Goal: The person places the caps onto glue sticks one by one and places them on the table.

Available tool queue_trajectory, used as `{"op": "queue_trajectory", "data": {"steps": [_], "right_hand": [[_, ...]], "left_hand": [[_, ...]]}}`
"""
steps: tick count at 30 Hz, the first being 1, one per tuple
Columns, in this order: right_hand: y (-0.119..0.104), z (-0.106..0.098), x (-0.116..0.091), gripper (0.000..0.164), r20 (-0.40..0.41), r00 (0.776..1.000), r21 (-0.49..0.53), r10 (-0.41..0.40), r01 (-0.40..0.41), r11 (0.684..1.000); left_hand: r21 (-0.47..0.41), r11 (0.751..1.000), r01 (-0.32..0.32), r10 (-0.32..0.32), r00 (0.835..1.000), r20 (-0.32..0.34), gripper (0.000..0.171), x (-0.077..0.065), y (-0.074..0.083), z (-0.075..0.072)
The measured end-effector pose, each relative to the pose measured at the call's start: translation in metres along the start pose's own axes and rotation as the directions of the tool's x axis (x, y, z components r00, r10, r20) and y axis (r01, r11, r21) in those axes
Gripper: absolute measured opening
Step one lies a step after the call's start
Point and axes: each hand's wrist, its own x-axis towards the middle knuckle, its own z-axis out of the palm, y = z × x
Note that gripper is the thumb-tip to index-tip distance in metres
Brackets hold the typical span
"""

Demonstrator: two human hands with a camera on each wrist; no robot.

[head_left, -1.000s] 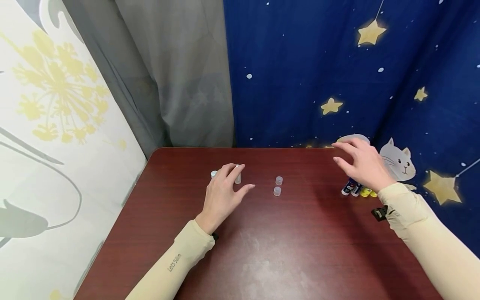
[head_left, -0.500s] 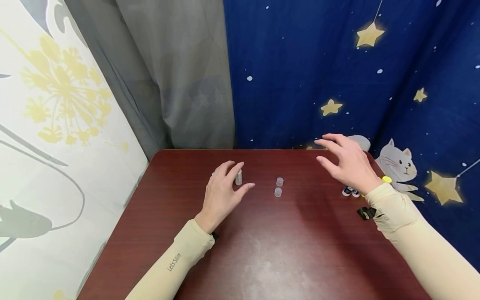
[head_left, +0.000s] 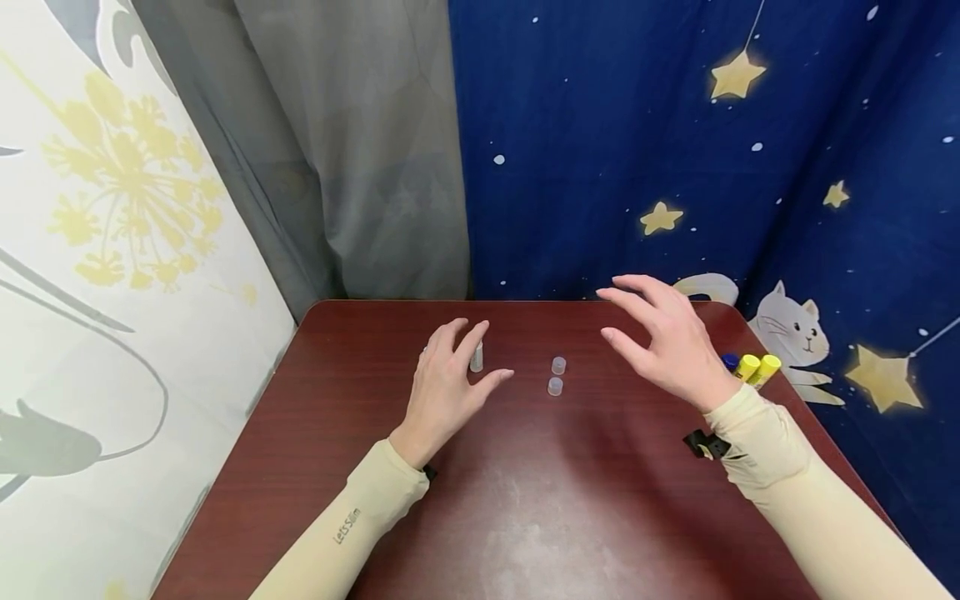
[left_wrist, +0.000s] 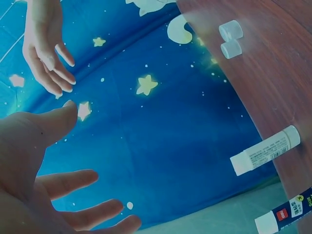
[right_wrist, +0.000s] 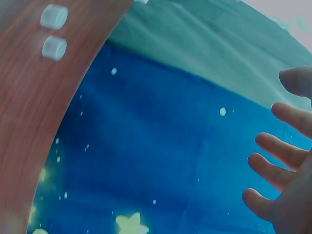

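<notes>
My left hand [head_left: 446, 387] hovers over the left half of the table, thumb spread from loosely bent fingers, holding nothing. Just past its fingertips a glue stick with a white label [left_wrist: 265, 150] stands upright. Beside it, mostly hidden behind the hand in the head view, is a navy glue stick [left_wrist: 294, 213] with a white end. Two small translucent caps, a far cap [head_left: 558, 365] and a near cap [head_left: 555, 386], sit mid-table between the hands. To their right my right hand [head_left: 675, 346] is raised above the table, fingers apart and nothing in them.
Behind the right wrist, at the table's right side, are yellow glue sticks [head_left: 763, 371] and a navy glue stick [head_left: 730, 362], partly covered by the hand. The dark red table [head_left: 517, 517] ends at a blue star curtain [head_left: 555, 208] and a grey curtain [head_left: 390, 192].
My right hand has moved left, away from the glue sticks at the right, towards the caps. The left hand has stayed almost still.
</notes>
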Motion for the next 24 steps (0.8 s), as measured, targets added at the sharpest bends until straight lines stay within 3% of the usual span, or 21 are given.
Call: {"op": "queue_trajectory", "data": {"steps": [8,16,24], "right_hand": [[-0.026,0.019,-0.006,0.059,0.046,0.999,0.047,0.005,-0.007,0.999],[-0.044,0.026,-0.013,0.062,0.067,0.997,0.082,0.023,-0.028,0.996],[-0.051,0.024,-0.012,0.06,0.064,0.997,0.095,0.031,-0.037,0.995]], "left_hand": [[0.002,1.0,-0.01,0.01,1.0,-0.01,0.078,0.0,0.002,-0.001],[0.001,1.0,-0.002,0.002,1.0,-0.012,0.08,-0.004,0.002,-0.004],[-0.007,0.999,0.039,-0.04,0.999,-0.029,0.072,-0.004,-0.014,-0.002]]}}
